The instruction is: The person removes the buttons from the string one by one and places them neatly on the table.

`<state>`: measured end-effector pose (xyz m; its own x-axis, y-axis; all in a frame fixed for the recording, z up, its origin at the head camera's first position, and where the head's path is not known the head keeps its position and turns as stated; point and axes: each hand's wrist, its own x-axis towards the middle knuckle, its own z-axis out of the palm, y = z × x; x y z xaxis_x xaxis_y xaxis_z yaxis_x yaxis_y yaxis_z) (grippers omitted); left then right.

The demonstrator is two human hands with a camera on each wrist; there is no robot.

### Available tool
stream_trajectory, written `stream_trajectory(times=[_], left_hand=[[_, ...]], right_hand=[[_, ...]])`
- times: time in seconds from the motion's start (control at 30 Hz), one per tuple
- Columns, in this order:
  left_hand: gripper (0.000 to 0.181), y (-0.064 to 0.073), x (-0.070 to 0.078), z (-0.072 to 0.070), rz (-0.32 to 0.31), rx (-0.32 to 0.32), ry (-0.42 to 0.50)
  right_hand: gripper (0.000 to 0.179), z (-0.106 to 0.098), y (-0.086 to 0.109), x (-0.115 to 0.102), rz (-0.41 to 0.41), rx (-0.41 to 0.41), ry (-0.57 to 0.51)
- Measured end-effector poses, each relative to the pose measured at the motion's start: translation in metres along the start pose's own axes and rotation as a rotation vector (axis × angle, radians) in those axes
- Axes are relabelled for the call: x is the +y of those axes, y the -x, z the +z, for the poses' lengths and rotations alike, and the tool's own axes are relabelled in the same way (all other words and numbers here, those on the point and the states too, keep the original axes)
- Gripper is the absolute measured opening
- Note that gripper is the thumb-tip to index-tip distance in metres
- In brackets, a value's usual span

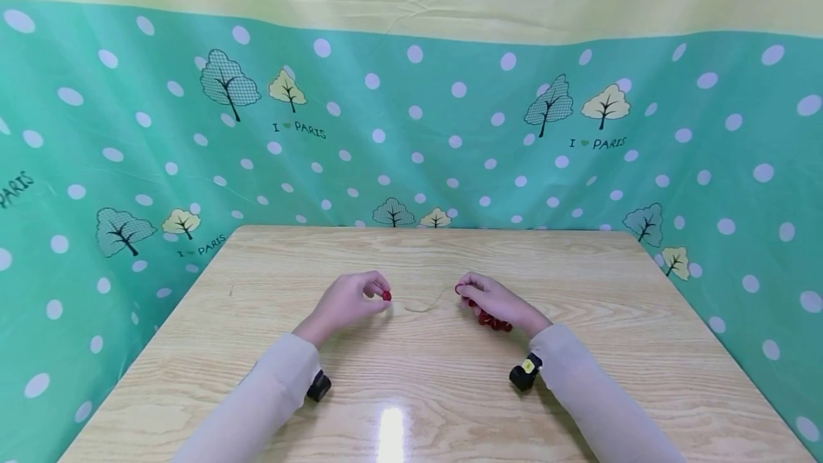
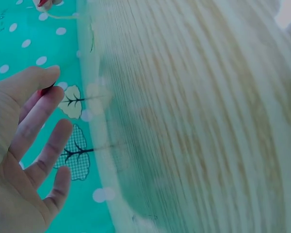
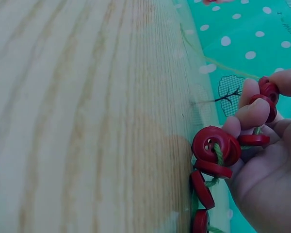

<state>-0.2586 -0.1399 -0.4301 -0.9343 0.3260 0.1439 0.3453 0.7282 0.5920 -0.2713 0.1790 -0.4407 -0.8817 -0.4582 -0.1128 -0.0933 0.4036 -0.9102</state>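
Note:
Between thumb and index finger, my left hand (image 1: 349, 303) pinches a small red button (image 1: 386, 296) above the table; its other fingers are spread in the left wrist view. Facing it from the right, my right hand (image 1: 494, 300) holds a green string (image 1: 422, 310) threaded with several red buttons (image 3: 211, 144). Its thumb and index finger grip one button at the top. More strung buttons hang below the palm toward the tabletop. From the right fingertips, the string's loose end trails left toward the left hand, with a gap between it and the pinched button.
A light wood-grain table (image 1: 411, 363) with a glossy surface lies under both hands. Behind it and at its sides hangs a green dotted curtain (image 1: 411, 141) with printed trees. A small black camera (image 1: 525, 373) is strapped at the right wrist, another (image 1: 318, 386) at the left.

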Motion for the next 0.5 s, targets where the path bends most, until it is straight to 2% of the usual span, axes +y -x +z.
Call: stream_trajectory(times=[0.5], left_hand=[[0.016,-0.004,0.002,0.012,0.037,-0.091,0.011]], right_hand=[[0.031,0.000,0.000,0.001,-0.012,0.000,-0.004]])
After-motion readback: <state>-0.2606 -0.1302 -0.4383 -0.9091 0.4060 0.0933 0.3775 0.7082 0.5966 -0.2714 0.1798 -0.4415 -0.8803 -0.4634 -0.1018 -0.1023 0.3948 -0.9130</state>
